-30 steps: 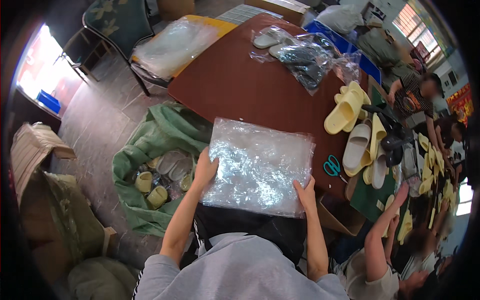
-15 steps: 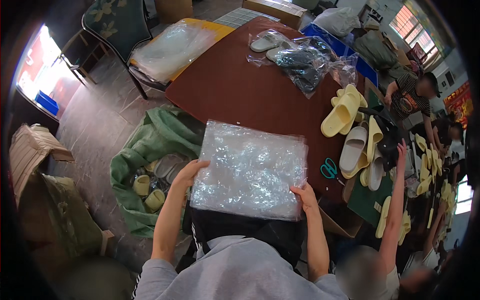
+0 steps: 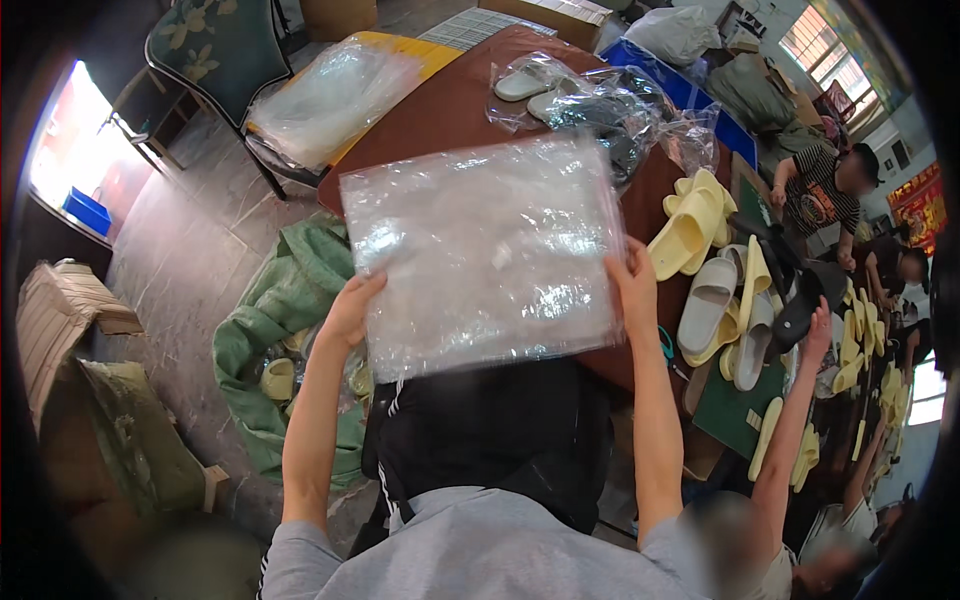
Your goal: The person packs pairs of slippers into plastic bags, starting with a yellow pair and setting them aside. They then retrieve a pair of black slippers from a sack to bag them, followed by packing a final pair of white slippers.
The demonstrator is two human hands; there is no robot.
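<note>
Though askew, plastic sheets (image 3: 490,262) longest crosswise.

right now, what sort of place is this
Probably a slipper-packing workshop: yellow slippers are piled loose, bagged slippers lie on the brown table, and the left hand and right hand hold a stack of clear plastic.

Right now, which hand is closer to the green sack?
Left. The left hand is above the right side of the sack; the right hand is at the right edge of the plastic, farther away.
</note>
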